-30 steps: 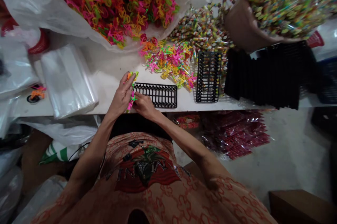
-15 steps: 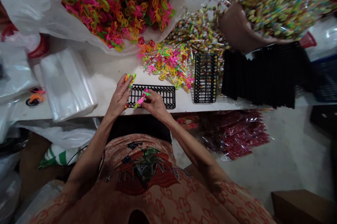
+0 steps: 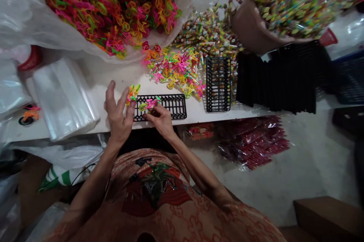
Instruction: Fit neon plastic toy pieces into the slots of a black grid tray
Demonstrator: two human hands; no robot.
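Observation:
A black slotted rack (image 3: 176, 106) lies lengthwise along the table's front edge. At its left end stands a small orange and yellow-green plastic piece (image 3: 133, 93), beside the spread fingers of my left hand (image 3: 119, 115). That hand's fingers are apart and appear to hold nothing. My right hand (image 3: 161, 120) pinches a pink and green plastic piece (image 3: 150, 103) over the rack's left half. A second black rack (image 3: 218, 84) lies crosswise to the right, next to a heap of small colourful pieces (image 3: 179, 67).
Clear plastic bags (image 3: 65, 98) lie at left, near an orange toy with a black wheel (image 3: 30, 115). A large bag of bright pieces (image 3: 119, 10) stands behind. Wrapped tubes (image 3: 210, 31), a full tub (image 3: 247, 29) and stacked black racks (image 3: 275, 79) are at right.
My left hand has opened its fingers and moved slightly left of the orange and yellow-green piece. My right hand still grips the pink and green piece. The whole view has shifted a little.

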